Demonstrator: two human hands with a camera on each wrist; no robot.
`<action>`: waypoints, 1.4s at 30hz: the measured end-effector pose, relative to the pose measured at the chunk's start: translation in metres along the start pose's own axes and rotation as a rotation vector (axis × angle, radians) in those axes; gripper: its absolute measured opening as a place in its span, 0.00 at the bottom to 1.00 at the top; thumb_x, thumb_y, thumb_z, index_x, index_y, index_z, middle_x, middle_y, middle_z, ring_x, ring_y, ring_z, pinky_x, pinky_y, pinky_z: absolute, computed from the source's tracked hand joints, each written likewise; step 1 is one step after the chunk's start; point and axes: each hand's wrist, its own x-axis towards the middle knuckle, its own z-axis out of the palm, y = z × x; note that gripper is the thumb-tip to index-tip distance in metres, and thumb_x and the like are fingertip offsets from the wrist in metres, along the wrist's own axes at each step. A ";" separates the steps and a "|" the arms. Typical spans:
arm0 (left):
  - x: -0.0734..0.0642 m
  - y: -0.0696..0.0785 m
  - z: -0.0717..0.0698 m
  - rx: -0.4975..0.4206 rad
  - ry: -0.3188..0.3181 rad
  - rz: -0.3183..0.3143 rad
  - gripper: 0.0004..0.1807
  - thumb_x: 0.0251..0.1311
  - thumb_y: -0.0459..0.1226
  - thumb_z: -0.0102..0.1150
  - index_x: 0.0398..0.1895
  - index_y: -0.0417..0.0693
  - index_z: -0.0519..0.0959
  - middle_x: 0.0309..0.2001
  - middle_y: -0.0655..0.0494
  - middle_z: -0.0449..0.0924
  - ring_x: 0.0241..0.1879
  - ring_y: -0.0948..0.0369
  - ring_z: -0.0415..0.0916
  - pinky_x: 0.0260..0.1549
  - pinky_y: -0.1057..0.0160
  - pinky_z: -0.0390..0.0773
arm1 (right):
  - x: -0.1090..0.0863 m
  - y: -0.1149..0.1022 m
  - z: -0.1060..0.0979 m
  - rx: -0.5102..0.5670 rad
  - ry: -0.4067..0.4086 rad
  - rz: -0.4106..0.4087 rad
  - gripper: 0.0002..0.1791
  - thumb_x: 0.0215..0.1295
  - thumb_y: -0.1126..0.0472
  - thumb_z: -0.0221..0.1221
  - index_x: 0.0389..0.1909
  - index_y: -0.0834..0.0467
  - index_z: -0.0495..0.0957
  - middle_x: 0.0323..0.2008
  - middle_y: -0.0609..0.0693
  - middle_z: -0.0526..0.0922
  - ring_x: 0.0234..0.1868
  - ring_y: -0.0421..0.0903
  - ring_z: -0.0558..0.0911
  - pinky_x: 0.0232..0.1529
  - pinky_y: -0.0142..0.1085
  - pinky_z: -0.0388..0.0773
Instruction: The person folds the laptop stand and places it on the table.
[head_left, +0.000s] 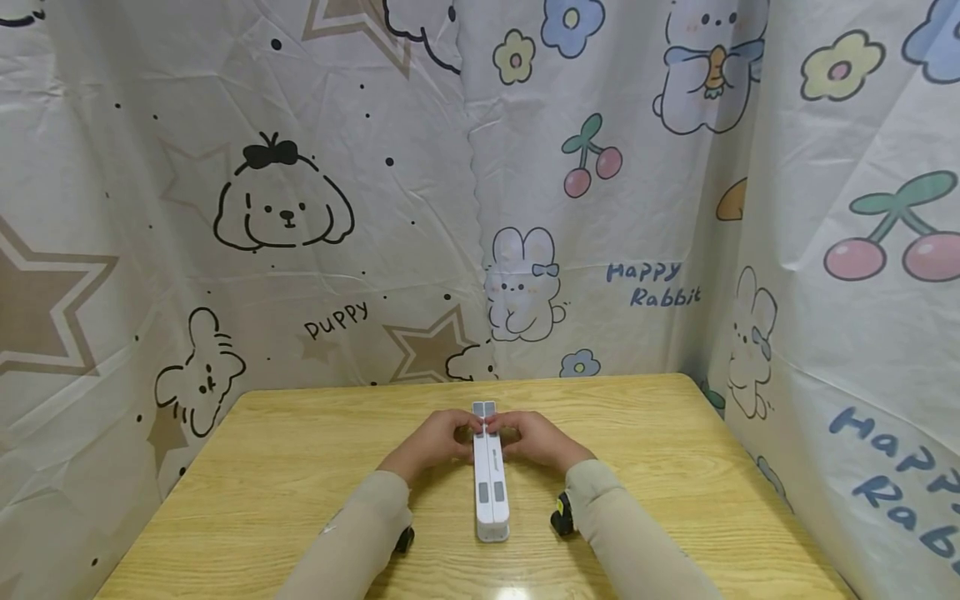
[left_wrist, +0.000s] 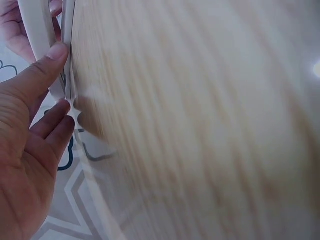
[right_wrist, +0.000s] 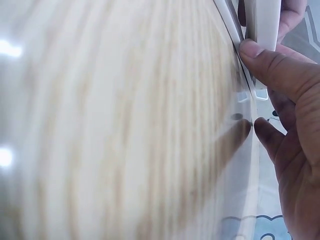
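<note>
A white folding laptop stand (head_left: 491,467), folded into a narrow bar with grey pads on top, lies lengthwise on the wooden table (head_left: 300,467). My left hand (head_left: 441,437) grips its left side toward the far end, fingertips over the top and thumb low on the side. From the opposite side my right hand (head_left: 538,438) holds it the same way. In the left wrist view, the left thumb presses against the edge of the stand (left_wrist: 37,35). The right wrist view has the right thumb on the stand's side (right_wrist: 265,25); the other fingers are partly hidden behind it.
A printed fabric curtain (head_left: 420,208) hangs behind the table and along both sides. Dark wrist devices (head_left: 562,514) sit under the sleeves, close to the tabletop. The table's far edge lies just beyond the stand.
</note>
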 end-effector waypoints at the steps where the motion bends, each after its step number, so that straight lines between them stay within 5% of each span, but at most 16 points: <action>1: 0.000 0.000 0.000 0.009 0.002 0.007 0.18 0.48 0.33 0.81 0.42 0.55 0.85 0.56 0.59 0.83 0.60 0.56 0.75 0.68 0.50 0.72 | 0.000 0.000 0.000 -0.001 -0.001 -0.001 0.25 0.57 0.69 0.73 0.54 0.45 0.85 0.67 0.43 0.78 0.74 0.50 0.70 0.75 0.49 0.65; 42: -0.006 0.003 0.002 0.090 -0.001 0.037 0.21 0.48 0.31 0.80 0.46 0.54 0.84 0.61 0.57 0.80 0.65 0.54 0.73 0.70 0.48 0.69 | -0.007 -0.006 0.001 -0.041 -0.017 0.001 0.24 0.59 0.72 0.70 0.56 0.51 0.85 0.71 0.47 0.74 0.75 0.49 0.68 0.74 0.46 0.67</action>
